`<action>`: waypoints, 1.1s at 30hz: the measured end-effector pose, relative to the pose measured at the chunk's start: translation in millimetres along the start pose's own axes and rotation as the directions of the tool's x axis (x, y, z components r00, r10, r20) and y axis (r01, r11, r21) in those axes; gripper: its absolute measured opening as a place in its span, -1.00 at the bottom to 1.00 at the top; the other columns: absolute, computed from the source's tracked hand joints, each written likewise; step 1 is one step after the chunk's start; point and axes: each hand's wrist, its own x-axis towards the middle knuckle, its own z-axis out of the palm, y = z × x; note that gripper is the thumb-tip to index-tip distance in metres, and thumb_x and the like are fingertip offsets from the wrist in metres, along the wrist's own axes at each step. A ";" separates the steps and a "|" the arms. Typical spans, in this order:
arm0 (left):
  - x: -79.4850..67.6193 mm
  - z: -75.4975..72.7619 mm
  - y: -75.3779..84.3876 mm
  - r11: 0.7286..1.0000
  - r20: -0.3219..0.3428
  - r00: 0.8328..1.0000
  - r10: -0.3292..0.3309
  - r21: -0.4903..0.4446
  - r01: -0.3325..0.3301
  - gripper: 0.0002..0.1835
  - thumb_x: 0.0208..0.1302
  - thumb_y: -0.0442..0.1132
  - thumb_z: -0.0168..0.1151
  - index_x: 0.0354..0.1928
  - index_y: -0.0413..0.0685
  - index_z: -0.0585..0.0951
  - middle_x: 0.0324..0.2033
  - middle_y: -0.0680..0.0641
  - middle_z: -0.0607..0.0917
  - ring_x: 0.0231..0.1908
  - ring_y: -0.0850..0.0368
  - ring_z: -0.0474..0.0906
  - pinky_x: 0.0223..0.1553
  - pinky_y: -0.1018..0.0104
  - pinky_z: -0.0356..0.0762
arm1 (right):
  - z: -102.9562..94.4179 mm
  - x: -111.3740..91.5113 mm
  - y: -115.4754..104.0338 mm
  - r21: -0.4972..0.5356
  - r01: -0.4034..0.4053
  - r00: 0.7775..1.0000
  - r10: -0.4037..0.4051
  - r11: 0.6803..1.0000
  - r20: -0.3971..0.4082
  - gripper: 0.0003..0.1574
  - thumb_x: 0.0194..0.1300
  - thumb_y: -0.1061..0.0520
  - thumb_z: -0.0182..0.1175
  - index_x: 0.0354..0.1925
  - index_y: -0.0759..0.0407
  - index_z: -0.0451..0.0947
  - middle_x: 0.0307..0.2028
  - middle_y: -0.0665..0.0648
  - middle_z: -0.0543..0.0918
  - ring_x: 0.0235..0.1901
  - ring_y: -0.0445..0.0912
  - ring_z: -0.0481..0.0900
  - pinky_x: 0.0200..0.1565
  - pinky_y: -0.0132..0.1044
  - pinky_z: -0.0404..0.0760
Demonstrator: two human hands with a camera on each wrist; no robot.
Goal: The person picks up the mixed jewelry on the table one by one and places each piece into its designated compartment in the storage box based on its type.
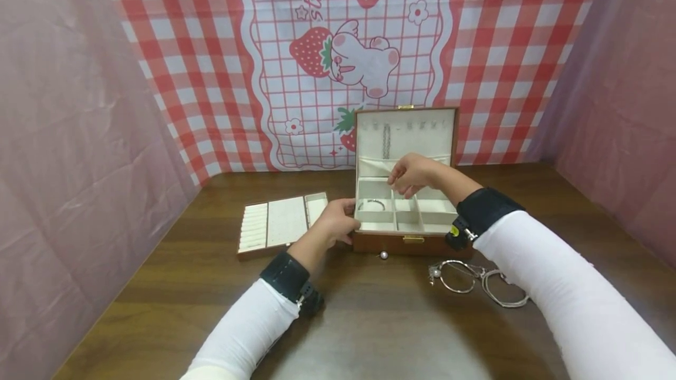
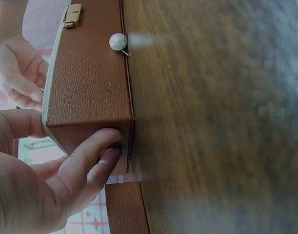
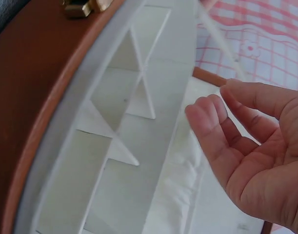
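Observation:
A brown jewelry box (image 1: 364, 243) stands with its lid (image 1: 422, 145) raised, showing cream compartments. My left hand (image 1: 338, 221) holds its left side; in the left wrist view, bent fingers (image 2: 102, 139) press the outer wall and another digit touches the rim. Over the middle compartments hovers my right hand (image 1: 414, 176), fingers loosely bent; the right wrist view shows nothing held. A bracelet (image 1: 376, 202) lies in the back-left compartment. From the lid hangs a silvery chain-like strip (image 1: 386, 141), with several small pieces beside it along the top.
Left of the box lies a cream-lined tray (image 1: 285, 221) with ring rolls. A pearl piece (image 1: 384, 255) rests against the box's front. On the table at right front are a round bangle (image 1: 458, 277) and a looped, cord-like piece (image 1: 504, 295). A checked cloth (image 1: 185, 75) hangs behind.

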 end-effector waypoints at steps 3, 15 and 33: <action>0.5 -0.3 -0.7 1.000 -0.001 1.000 -0.001 -0.010 0.001 -0.24 0.04 -0.64 0.11 0.39 -0.25 0.32 0.22 -0.31 0.48 -0.03 -0.19 0.59 -0.50 0.11 0.68 | -1.2 -8.5 -0.2 -0.011 0.034 0.999 -0.034 0.999 0.011 -0.68 0.33 0.31 0.19 0.00 0.48 0.50 -0.08 0.35 0.60 -0.31 -0.06 0.61 -0.23 -0.17 0.70; 0.6 -0.7 2.0 1.000 -0.010 1.000 -0.005 -0.004 0.005 -0.23 0.04 -0.64 0.10 0.39 -0.23 0.32 0.20 -0.32 0.50 -0.01 -0.22 0.59 -0.48 0.09 0.69 | -2.3 -45.9 4.2 -0.034 0.164 0.986 -0.165 0.986 -0.011 -0.74 0.25 0.32 0.24 -0.09 0.44 0.57 -0.27 0.20 0.66 -0.31 -0.09 0.61 -0.27 -0.16 0.70; -3.1 -1.0 0.6 1.000 0.024 1.000 -0.015 0.002 0.015 -0.25 0.08 -0.60 0.12 0.40 -0.21 0.31 0.25 -0.33 0.44 -0.01 -0.23 0.58 -0.42 0.10 0.70 | 30.3 -95.5 33.1 -0.273 0.364 0.912 -0.400 0.891 -0.089 -0.90 0.12 0.34 0.29 -0.33 0.24 0.67 -0.42 0.02 0.67 -0.38 -0.09 0.62 -0.35 -0.30 0.62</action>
